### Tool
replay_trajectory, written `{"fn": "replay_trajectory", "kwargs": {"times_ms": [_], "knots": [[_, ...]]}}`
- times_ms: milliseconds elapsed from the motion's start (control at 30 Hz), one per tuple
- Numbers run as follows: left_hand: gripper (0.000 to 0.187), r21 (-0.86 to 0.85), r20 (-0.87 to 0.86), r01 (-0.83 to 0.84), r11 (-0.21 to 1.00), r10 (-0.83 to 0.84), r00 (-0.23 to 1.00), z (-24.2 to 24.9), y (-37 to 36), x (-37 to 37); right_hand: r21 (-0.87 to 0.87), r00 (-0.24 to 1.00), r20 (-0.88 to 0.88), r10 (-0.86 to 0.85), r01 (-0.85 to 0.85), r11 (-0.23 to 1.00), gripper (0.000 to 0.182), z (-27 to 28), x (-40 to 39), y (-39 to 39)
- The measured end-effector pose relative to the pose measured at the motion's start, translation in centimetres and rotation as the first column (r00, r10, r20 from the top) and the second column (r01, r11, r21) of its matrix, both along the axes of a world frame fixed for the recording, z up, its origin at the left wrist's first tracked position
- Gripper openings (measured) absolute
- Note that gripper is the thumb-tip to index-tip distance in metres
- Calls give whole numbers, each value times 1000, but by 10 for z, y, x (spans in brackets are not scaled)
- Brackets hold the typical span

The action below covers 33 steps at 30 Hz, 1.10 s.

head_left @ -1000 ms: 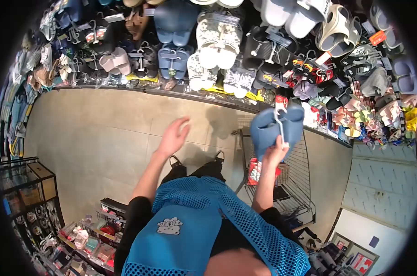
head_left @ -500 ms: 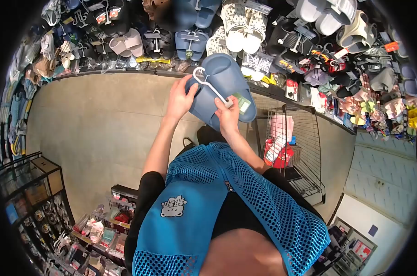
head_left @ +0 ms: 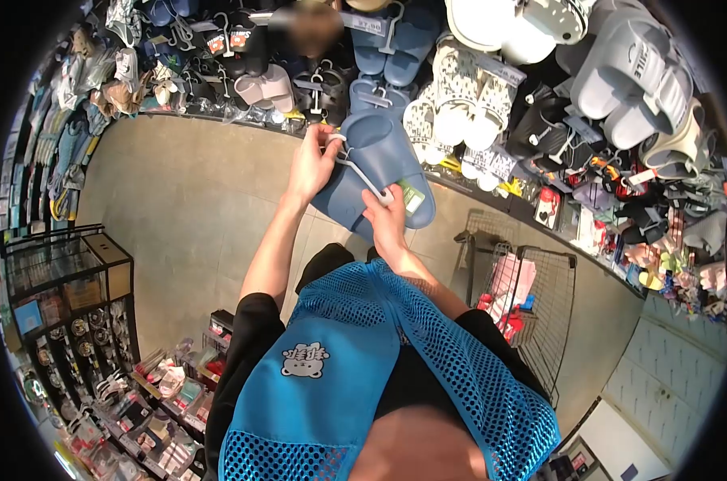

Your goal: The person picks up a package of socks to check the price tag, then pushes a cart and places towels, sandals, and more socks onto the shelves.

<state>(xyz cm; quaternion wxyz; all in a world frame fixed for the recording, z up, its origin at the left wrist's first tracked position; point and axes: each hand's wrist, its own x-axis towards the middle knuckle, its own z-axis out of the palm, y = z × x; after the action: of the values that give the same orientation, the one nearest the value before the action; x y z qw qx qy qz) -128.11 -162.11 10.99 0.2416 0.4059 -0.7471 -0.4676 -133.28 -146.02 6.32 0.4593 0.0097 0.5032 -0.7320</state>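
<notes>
A pair of blue slide slippers (head_left: 377,135) on a white plastic hanger (head_left: 355,170) is held out in front of my body. My left hand (head_left: 311,167) is closed on the hook end of the hanger, at the slippers' left edge. The fingers of my right hand (head_left: 387,223) grip the hanger's lower end, against the slippers' straps. Beside my right fingertips, a green and white label (head_left: 411,197) shows on the slipper. Part of the lower slipper is hidden behind my right hand.
Racks of hanging footwear stand ahead, with white patterned clogs (head_left: 460,96) and grey slides (head_left: 638,80). A wire shopping cart (head_left: 546,313) with pink and red items stands to the right. A black shelf unit (head_left: 75,297) is at left, above floor level displays.
My left fingers have closed around the hanger's hook, where they were beside it before. The slippers sit slightly lower and further left in view. My view has shifted, and the footwear rack looks nearer.
</notes>
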Motion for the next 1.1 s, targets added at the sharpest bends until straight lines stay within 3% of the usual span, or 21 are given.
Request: {"fn": "replay_trajectory", "kwargs": {"times_ms": [67, 100, 200, 300, 467, 533, 567, 600, 633, 667, 700, 800, 867, 933, 1067, 1100], "knots": [[23, -157, 206, 86, 984, -53, 977, 0, -9, -2, -4, 1000, -6, -2, 2, 1000, 32, 0, -6, -6], [26, -139, 371, 145, 980, -84, 925, 1, -17, -4, 16, 1000, -1, -10, 10, 1000, 31, 4, -7, -10], [27, -136, 256, 183, 974, -144, 956, -9, -39, -10, 64, 999, -16, -52, 53, 997, 31, -1, -12, -27], [25, -108, 200, 309, 945, -284, 938, 19, -46, -6, 53, 997, 35, -75, 73, 996, 30, -23, -14, -36], [24, -116, 234, 358, 926, -325, 916, -21, -39, 29, -37, 996, 81, -29, 32, 999, 29, -61, -15, -46], [22, -142, 169, 375, 916, -350, 921, -47, -38, 35, 174, 990, 138, -25, 0, 985, 44, -81, -13, -35], [21, -109, 179, 380, 918, -358, 916, -58, -36, 39, 45, 991, 118, 61, -67, 997, 48, -112, -15, -25], [20, -81, 187, 387, 919, -367, 911, -67, -37, 40, 62, 992, 119, 48, -56, 996, 48, -106, -10, -23], [19, -18, 106, 390, 921, -386, 916, -74, -37, 42, 203, 991, 136, -19, -9, 979, 46, -95, -4, -24], [17, -89, 89, 412, 907, -404, 910, -80, -34, 43, 345, 985, 150, -88, 31, 938, 44, -88, 3, -20], [17, -70, 48, 437, 897, -435, 899, -83, -35, 46, 259, 990, 125, -71, 37, 965, 31, -90, 8, -19], [15, -72, -30, 498, 864, -501, 865, -90, -45, 47, 280, 963, 216, -163, 99, 955, 30, -89, 20, -15], [13, -144, -134, 543, 827, -560, 817, -95, -53, 46, 266, 967, 219, -130, 69, 961, 24, -91, 25, -11], [14, -146, -136, 552, 821, -570, 811, -90, -65, 43, 175, 943, 285, -171, 125, 977, 16, -94, 27, -20], [16, -151, -110, 619, 771, -635, 764, -77, -80, 35, 7, 924, 360, -130, 137, 991, 14, -95, 26, -34], [15, -192, -104, 653, 733, -677, 729, -72, -86, 31, -78, 924, 378, -54, 90, 993, 28, -90, 24, -37]]}}
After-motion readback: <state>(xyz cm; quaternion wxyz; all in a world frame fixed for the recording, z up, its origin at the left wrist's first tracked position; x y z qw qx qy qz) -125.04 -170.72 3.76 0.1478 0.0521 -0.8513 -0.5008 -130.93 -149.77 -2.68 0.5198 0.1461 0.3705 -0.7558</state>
